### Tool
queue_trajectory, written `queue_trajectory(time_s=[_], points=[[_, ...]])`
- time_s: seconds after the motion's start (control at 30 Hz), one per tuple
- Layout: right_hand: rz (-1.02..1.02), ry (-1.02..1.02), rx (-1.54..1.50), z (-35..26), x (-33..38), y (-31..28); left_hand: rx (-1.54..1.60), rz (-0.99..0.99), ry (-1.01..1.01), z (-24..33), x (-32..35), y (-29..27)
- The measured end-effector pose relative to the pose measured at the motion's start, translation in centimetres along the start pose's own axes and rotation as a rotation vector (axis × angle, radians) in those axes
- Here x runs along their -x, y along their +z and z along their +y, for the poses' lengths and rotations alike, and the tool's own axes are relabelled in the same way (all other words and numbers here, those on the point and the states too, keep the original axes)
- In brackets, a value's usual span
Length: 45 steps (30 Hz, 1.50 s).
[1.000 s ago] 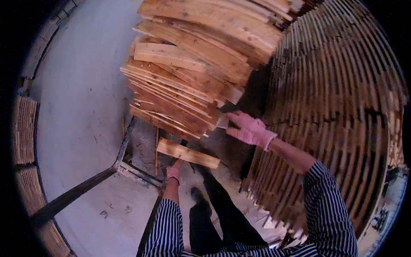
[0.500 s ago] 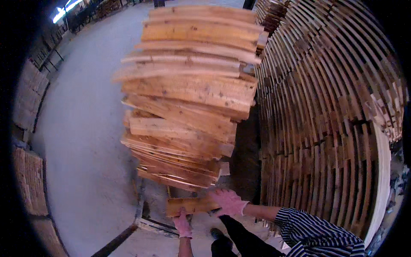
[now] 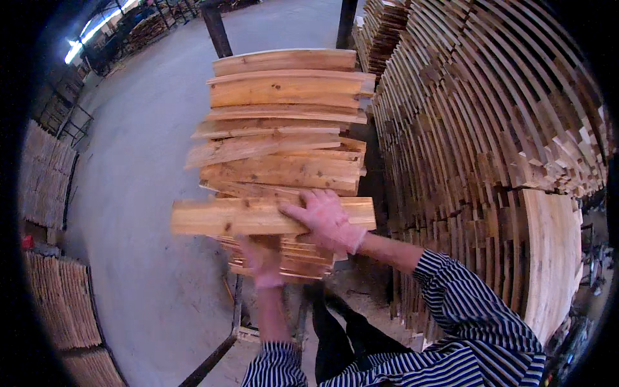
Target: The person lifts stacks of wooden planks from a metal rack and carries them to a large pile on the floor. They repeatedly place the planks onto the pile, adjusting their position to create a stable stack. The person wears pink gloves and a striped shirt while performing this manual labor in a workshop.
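A pale wooden plank [image 3: 225,216] lies crosswise over the near part of a board stack. My right hand [image 3: 330,220], in a pink glove, grips the plank toward its right end, fingers over its far edge and thumb on its upper face. At the plank's near edge is my left hand [image 3: 263,261], gloved too; it is smeared by motion and its fingertips are hidden, so its grip cannot be made out. Beyond the plank, the stack of orange-brown boards [image 3: 277,169] spreads in uneven overlapping rows. Thinner board edges [image 3: 303,258] show below the plank.
A tall wall of stacked boards [image 3: 451,161] rises close on my right, with a broad pale board [image 3: 551,251] at its near end. Dark posts [image 3: 216,29] stand behind the stack. More board piles [image 3: 61,297] line the left, across the grey floor [image 3: 129,193].
Both hands have moved up and away from me, carrying the plank from below the stack's near end to over its near part. The view has shifted too.
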State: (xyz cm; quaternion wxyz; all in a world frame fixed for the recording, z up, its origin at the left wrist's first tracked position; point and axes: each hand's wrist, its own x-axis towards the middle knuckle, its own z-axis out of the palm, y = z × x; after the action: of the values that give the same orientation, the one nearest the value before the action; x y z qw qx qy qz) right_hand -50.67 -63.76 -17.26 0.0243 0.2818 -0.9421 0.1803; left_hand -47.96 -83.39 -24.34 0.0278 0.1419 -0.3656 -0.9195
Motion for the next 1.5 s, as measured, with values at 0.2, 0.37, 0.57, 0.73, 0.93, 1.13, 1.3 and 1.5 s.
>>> queue_trajectory(time_s=[0.2,0.37,0.57,0.73,0.93,1.13,1.3,1.5], points=[[0.191,0.626,0.018,12.9,-4.2,0.0,0.088,0.210,-0.157,-5.0,-10.0,2.9],[0.185,0.761,0.115,17.3,0.0,3.6,0.040,0.121,-0.266,-9.7,-10.7,1.2],[-0.487,0.692,-0.067,6.9,2.3,2.7,0.212,0.090,-0.248,-10.8,-9.6,-7.9],[0.070,0.470,-0.340,9.8,0.0,9.3,0.187,0.018,-0.382,-9.6,-9.4,-4.8],[-0.532,0.442,-0.438,4.3,-0.2,2.9,-0.090,0.076,-0.305,-5.6,-2.3,-3.2],[-0.580,0.666,-0.579,-2.5,0.0,1.6,-0.167,-0.157,-0.517,-4.9,6.9,-4.8],[-0.650,0.584,-0.903,-3.2,3.9,-5.3,-0.221,-0.182,-0.508,-4.8,11.5,-2.2],[-0.793,0.484,-1.372,-2.8,10.9,-11.1,-0.216,-0.164,-0.434,-4.0,16.9,2.9]])
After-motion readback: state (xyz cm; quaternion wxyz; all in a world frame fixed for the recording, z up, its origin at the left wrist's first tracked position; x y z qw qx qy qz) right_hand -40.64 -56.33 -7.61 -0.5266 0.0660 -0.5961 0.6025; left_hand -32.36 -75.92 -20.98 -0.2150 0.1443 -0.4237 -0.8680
